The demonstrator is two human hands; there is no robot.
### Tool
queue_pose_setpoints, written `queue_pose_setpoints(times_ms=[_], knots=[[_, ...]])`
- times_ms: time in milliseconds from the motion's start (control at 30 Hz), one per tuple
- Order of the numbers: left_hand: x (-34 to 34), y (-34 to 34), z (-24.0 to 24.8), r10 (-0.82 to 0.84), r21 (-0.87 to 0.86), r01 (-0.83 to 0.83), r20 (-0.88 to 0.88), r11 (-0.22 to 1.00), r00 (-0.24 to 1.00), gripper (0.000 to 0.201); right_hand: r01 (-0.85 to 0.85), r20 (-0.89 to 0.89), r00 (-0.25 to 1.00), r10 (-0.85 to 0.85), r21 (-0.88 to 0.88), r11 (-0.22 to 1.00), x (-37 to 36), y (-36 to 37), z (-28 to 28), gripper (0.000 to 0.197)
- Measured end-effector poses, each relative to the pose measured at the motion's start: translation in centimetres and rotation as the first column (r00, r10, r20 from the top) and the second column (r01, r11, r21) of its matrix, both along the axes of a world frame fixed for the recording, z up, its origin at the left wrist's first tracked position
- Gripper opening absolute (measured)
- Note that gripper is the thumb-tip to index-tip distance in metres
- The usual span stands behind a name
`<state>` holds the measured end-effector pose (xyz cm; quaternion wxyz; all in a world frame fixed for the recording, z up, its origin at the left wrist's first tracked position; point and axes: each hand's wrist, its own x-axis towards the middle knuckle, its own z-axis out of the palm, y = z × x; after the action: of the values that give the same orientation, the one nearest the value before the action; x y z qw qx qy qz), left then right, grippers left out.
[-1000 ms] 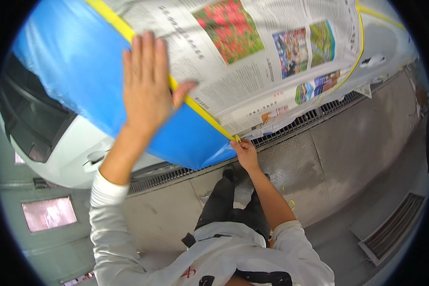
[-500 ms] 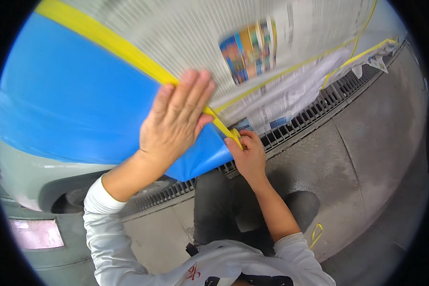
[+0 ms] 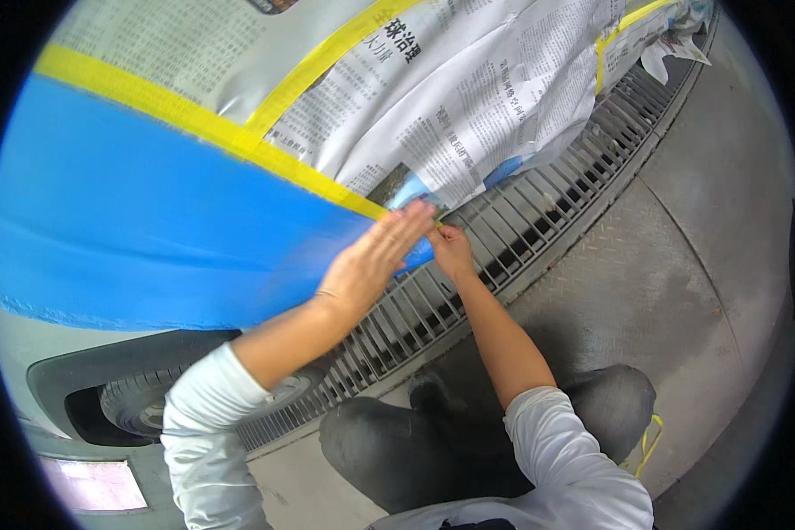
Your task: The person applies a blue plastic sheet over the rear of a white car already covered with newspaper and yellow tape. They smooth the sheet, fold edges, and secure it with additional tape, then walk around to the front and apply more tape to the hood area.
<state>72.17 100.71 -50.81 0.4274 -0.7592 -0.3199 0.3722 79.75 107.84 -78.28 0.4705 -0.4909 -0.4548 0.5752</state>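
Note:
A long strip of yellow masking tape (image 3: 212,132) runs along the seam between a smooth blue sheet (image 3: 150,221) and newspaper sheets (image 3: 521,97) covering the side of a vehicle. My left hand (image 3: 375,256) lies flat, fingers stretched together, over the tape's lower end; it is slightly blurred. Just beyond its fingertips, my right hand (image 3: 453,250) pinches the end of the yellow tape at the bottom corner. Only a small bit of tape shows there. A second yellow strip (image 3: 318,71) branches upward across the newspaper.
A wheel (image 3: 141,402) sits in a dark arch below the blue sheet. Metal floor grating (image 3: 539,208) runs under the vehicle's edge, beside grey floor plates (image 3: 609,265). A yellow loop (image 3: 649,446) lies near my bent knee (image 3: 609,402).
My left hand has slid down along the tape toward my right hand. The view has shifted, showing more grating and the wheel. My right hand still pinches the tape.

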Motion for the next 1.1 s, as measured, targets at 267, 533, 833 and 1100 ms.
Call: queue_pose_setpoints(times_ms=[267,533,833,1100], knots=[[1.1,2.5,-8.9,-0.079,-0.024,0.088,-0.703,0.996,0.707,0.070,-0.291,0.465,0.852,0.241,0.038,0.956,-5.0,2.7,-1.8,0.032],[0.6,3.6,-13.7,-0.039,-0.088,-0.016,-0.586,0.996,0.809,0.071,-0.193,0.077,0.973,0.220,-0.262,0.945,-5.8,2.3,-1.1,0.048],[0.3,4.3,-17.4,0.110,-0.105,-0.194,-0.530,0.975,0.841,0.068,-0.298,-0.555,0.829,-0.063,-0.534,0.791,-2.8,-0.5,0.7,0.069],[-1.3,2.7,-14.6,-0.131,-0.048,0.133,-0.669,0.990,0.732,0.066,-0.370,-0.500,0.853,0.147,-0.381,0.848,-0.8,-3.6,0.6,0.065]])
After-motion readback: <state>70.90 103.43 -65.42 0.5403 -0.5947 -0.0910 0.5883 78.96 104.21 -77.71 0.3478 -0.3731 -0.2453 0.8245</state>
